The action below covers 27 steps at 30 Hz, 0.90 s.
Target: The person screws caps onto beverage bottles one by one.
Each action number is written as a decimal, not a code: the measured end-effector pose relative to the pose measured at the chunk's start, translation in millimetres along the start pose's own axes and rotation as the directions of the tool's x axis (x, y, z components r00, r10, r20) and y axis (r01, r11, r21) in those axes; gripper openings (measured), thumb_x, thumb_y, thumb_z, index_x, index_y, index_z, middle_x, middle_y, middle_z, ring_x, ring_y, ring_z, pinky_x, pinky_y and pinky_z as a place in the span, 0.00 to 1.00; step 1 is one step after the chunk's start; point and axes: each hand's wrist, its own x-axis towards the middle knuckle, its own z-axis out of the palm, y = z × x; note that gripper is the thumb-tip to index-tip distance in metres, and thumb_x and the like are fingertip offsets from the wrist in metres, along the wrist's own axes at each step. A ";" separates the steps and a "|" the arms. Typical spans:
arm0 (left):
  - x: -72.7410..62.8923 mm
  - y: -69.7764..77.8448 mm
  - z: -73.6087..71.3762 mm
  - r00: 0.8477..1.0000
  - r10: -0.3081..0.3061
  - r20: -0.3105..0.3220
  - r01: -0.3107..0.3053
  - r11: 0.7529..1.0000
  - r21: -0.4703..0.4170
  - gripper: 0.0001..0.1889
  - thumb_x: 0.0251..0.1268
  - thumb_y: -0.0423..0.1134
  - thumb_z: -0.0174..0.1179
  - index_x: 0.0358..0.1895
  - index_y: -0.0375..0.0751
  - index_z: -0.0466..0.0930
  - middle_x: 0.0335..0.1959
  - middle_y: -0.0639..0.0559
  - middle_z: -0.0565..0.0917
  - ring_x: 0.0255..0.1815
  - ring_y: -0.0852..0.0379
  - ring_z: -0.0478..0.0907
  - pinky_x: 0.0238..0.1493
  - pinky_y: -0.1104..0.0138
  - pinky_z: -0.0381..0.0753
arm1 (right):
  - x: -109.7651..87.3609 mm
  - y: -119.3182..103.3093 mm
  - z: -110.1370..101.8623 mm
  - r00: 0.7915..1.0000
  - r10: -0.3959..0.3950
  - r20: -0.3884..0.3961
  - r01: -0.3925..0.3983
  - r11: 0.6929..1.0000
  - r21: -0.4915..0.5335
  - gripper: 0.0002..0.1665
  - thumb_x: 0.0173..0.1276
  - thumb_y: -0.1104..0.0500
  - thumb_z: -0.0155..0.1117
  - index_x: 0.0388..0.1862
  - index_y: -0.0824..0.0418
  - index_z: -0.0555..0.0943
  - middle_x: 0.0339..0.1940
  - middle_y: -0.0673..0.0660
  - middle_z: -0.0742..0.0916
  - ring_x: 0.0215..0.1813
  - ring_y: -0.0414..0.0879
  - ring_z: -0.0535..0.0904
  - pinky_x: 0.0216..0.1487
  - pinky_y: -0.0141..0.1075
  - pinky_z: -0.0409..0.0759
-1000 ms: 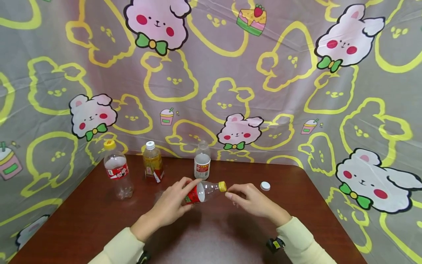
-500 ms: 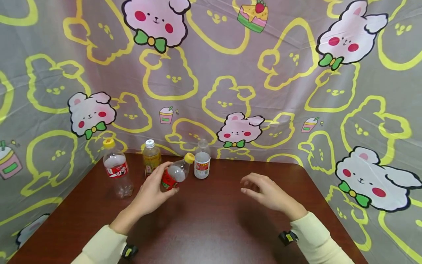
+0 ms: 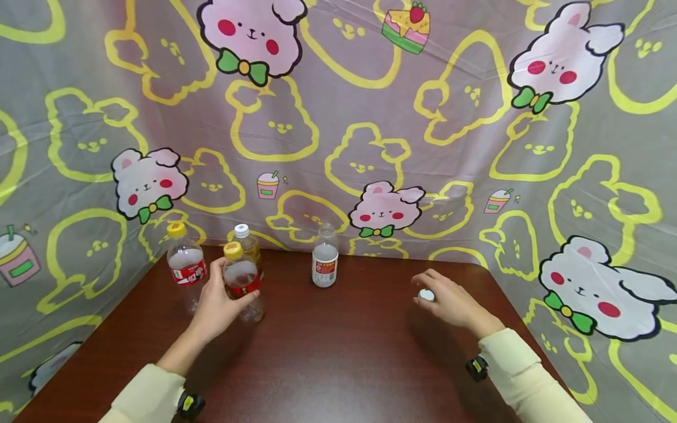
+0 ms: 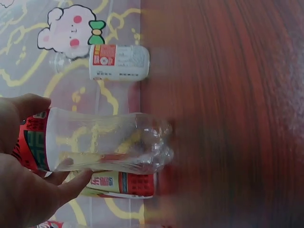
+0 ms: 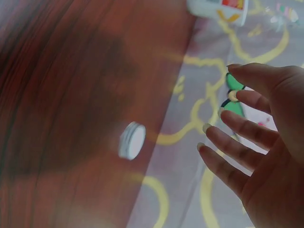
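My left hand (image 3: 215, 302) grips a clear plastic bottle (image 3: 244, 273) with a yellow cap and red label, upright at the table's left side. In the left wrist view, fingers and thumb wrap that bottle's red label (image 4: 34, 140); its clear base points at the table. My right hand (image 3: 449, 299) hovers at the right with fingers spread and nothing held. A white cap (image 3: 426, 295) shows between its thumb and fingers in the head view. The right wrist view has the cap (image 5: 132, 141) lying on the table, apart from the fingers (image 5: 223, 166).
Behind the held bottle, partly hidden, stands a white-capped bottle (image 3: 254, 249) with a yellowish label. Left of it is another yellow-capped bottle (image 3: 186, 264). An uncapped clear bottle (image 3: 325, 264) stands at the back middle. A patterned cloth (image 3: 296, 147) hangs behind the brown table (image 3: 338, 352).
The left hand has carried the yellow-capped bottle leftward and turned it from lying sideways to upright. The right hand has left the yellow cap and moved right, over the white cap.
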 end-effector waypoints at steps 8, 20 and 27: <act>2.7 -10.7 -5.4 0.998 -0.044 -0.049 0.045 0.999 0.031 0.45 0.52 0.37 0.79 0.69 0.37 0.57 0.57 0.30 0.76 0.51 0.35 0.76 0.48 0.47 0.74 | 2.5 25.7 11.1 0.997 0.072 0.039 -0.070 0.996 -0.056 0.31 0.65 0.58 0.73 0.66 0.59 0.76 0.60 0.60 0.79 0.60 0.57 0.77 0.45 0.56 0.80; 7.8 -9.3 -3.6 0.994 -0.027 -0.103 0.033 0.997 0.063 0.45 0.52 0.35 0.78 0.70 0.35 0.58 0.61 0.29 0.75 0.60 0.30 0.74 0.62 0.39 0.70 | 13.1 42.1 33.1 0.978 0.145 0.153 -0.129 0.986 -0.110 0.32 0.66 0.56 0.73 0.68 0.58 0.77 0.61 0.65 0.77 0.55 0.61 0.79 0.43 0.56 0.81; 9.9 -4.2 -1.0 0.995 -0.008 -0.097 0.013 0.998 0.057 0.45 0.53 0.34 0.77 0.70 0.34 0.58 0.63 0.30 0.73 0.61 0.31 0.72 0.63 0.40 0.69 | 11.3 38.1 38.6 0.964 0.175 0.199 -0.150 0.979 -0.137 0.27 0.69 0.56 0.70 0.66 0.56 0.79 0.61 0.66 0.77 0.57 0.65 0.76 0.44 0.61 0.80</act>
